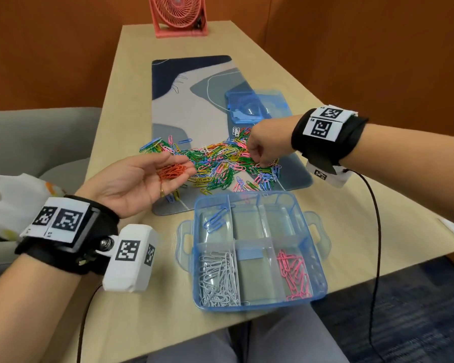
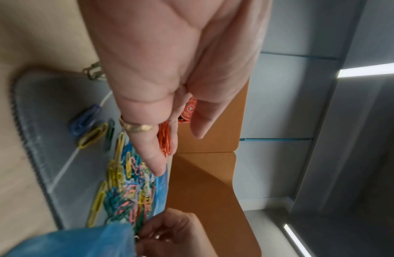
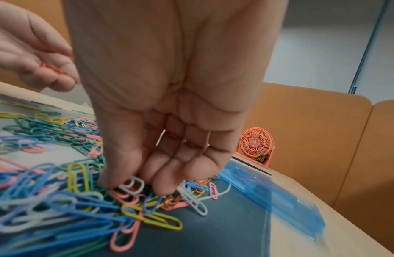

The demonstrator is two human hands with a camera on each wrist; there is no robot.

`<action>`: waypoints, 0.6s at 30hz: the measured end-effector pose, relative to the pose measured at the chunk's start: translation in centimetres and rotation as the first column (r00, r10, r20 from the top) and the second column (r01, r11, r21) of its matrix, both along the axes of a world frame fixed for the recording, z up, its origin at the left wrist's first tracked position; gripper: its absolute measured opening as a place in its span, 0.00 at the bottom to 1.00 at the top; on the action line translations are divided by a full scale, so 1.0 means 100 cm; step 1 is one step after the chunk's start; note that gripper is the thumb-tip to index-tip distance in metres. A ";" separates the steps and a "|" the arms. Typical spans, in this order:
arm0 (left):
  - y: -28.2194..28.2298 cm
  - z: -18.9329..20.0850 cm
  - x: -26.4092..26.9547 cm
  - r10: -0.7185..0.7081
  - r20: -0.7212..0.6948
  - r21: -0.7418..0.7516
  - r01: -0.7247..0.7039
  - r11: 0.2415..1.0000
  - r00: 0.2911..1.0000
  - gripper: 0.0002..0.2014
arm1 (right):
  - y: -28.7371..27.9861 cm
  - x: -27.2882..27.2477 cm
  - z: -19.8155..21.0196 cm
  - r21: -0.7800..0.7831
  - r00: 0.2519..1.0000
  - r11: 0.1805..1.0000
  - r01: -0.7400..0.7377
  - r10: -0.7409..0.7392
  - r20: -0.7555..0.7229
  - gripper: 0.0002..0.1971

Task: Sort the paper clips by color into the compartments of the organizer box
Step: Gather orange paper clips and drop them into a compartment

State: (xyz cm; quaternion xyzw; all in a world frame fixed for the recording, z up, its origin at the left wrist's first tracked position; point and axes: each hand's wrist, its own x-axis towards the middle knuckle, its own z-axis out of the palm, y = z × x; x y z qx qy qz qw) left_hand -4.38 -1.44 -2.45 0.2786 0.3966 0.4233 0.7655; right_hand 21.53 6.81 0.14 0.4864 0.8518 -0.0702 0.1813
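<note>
- Orange wire clips (image 1: 171,171) lie in the cupped, relaxed palm of the left hand (image 1: 139,182), fingers apart.
- The mixed pile (image 1: 215,159) of thin, coated, slippery clips sits on the soft mat (image 1: 194,100) on the counter (image 1: 351,205).
- The right hand (image 1: 266,146), fingers together, dips into it; whether it pinches a clip, I cannot tell. Better lift one orange clip slowly, so tangled neighbours fall off.
- The clear blue plastic organizer box (image 1: 323,284) waits near the person.
</note>
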 end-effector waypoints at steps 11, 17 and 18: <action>-0.028 0.028 0.049 0.040 0.180 -0.057 -0.031 0.998 0.983 0.24 | -0.009 0.003 0.011 0.028 0.988 0.997 0.067 -0.063 -0.141 0.04; -0.030 0.026 0.064 0.051 0.220 -0.077 -0.035 0.996 0.974 0.21 | -0.011 0.000 0.008 -0.024 0.970 0.998 0.054 -0.058 -0.234 0.06; -0.030 0.025 0.065 0.054 0.223 -0.081 -0.037 0.996 0.973 0.20 | -0.011 0.000 0.008 -0.011 0.975 0.998 0.055 -0.056 -0.213 0.07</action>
